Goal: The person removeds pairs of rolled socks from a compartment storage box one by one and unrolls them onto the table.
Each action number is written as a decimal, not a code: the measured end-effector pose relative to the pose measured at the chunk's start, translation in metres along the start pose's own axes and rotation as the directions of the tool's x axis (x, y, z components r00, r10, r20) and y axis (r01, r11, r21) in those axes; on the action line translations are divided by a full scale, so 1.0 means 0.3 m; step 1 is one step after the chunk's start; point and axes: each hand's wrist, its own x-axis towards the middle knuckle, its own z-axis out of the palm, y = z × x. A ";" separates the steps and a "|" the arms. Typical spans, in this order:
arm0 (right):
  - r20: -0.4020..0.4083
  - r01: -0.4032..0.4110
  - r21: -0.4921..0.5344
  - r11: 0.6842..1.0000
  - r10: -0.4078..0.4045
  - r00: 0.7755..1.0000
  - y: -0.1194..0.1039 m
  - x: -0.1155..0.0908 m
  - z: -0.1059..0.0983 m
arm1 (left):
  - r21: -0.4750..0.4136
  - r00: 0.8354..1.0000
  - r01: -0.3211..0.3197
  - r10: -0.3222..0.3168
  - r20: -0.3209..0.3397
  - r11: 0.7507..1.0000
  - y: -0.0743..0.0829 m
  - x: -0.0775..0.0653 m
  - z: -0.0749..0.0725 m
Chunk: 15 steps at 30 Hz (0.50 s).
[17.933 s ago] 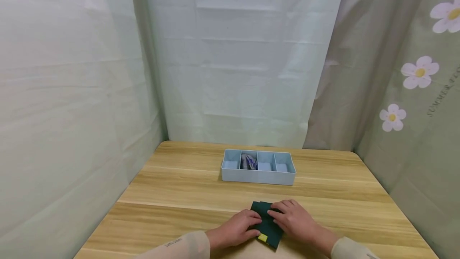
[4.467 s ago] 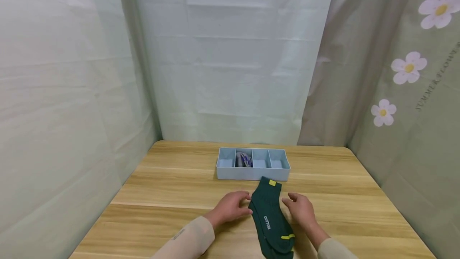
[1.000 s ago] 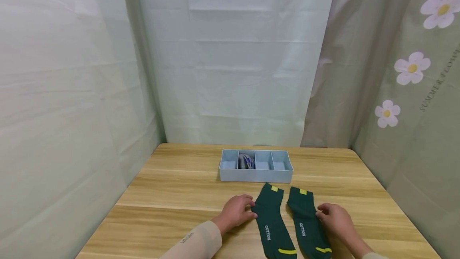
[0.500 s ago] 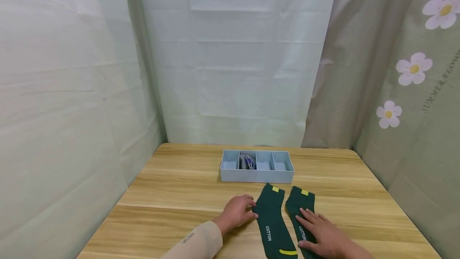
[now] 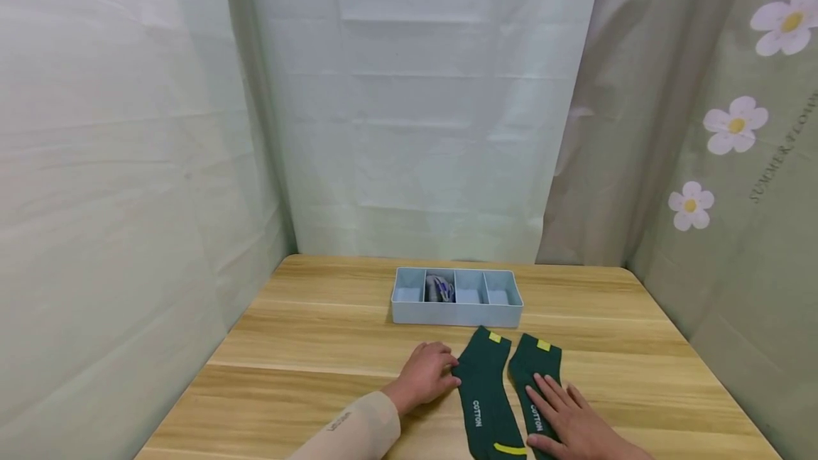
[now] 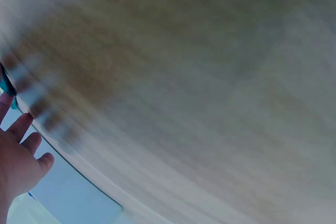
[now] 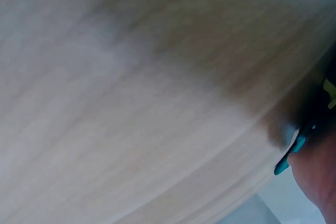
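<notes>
Two dark green ankle socks lie flat side by side on the table, each with a yellow tab at its cuff and the word COTTON on it. At the outer edge of the left sock, my left hand rests with fingertips and thumb touching the fabric. My right hand lies spread over the right sock, covering its toe part. In the left wrist view the fingers of the left hand are spread and loosely bent. Only part of the right hand shows in the right wrist view, beside the dark sock.
Behind the socks stands a pale blue divided box; a grey and purple bundle sits in its second compartment from the left. The wooden table is enclosed by hanging cloths, the right one printed with flowers.
The socks went from a small folded packet to a laid-out stack, then side by side. My right hand moved from the right sock's outer edge onto its top. The left sock shifted slightly right.
</notes>
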 end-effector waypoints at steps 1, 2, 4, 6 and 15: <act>0.001 -0.001 0.000 1.000 0.001 1.000 -0.006 0.002 -0.006 | 0.003 1.000 -0.003 0.003 -0.001 1.000 0.001 0.000 0.000; 0.004 0.004 -0.011 1.000 -0.004 1.000 -0.012 0.004 -0.013 | 0.005 1.000 -0.007 0.007 -0.002 1.000 0.002 0.001 -0.001; 0.024 -0.005 -0.004 1.000 0.005 1.000 -0.023 0.013 -0.028 | 0.000 1.000 -0.009 0.009 0.001 1.000 0.002 0.001 -0.004; 0.043 -0.024 0.011 1.000 0.023 0.999 -0.033 0.024 -0.044 | -0.008 1.000 -0.004 0.005 0.009 1.000 0.001 0.002 -0.008; 0.069 -0.093 0.052 0.994 0.090 0.994 -0.070 0.073 -0.120 | -0.029 1.000 -0.002 0.002 0.004 1.000 -0.020 0.011 -0.016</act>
